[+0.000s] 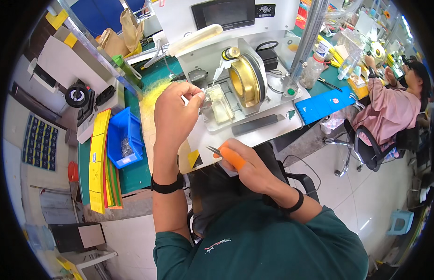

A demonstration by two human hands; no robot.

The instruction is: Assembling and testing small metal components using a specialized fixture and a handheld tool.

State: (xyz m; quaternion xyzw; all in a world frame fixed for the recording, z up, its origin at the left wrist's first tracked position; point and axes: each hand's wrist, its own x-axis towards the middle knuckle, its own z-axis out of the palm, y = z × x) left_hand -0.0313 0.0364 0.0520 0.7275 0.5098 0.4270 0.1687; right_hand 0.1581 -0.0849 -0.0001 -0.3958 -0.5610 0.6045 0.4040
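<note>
The left hand [176,108] is raised over the desk [133,175], its fingertips [198,96] pinched shut on a small part — too small to be told — held just beside the clear block [220,103] of a white machine [235,70]. A brass-coloured wheel [242,80] is mounted upright right of that block. The right hand [252,169] is closed around orange-handled snips [226,155], whose metal tips are pointed left, near the desk's front edge. A blue bin [124,137] is set well left, beside yellow strips [98,158].
</note>
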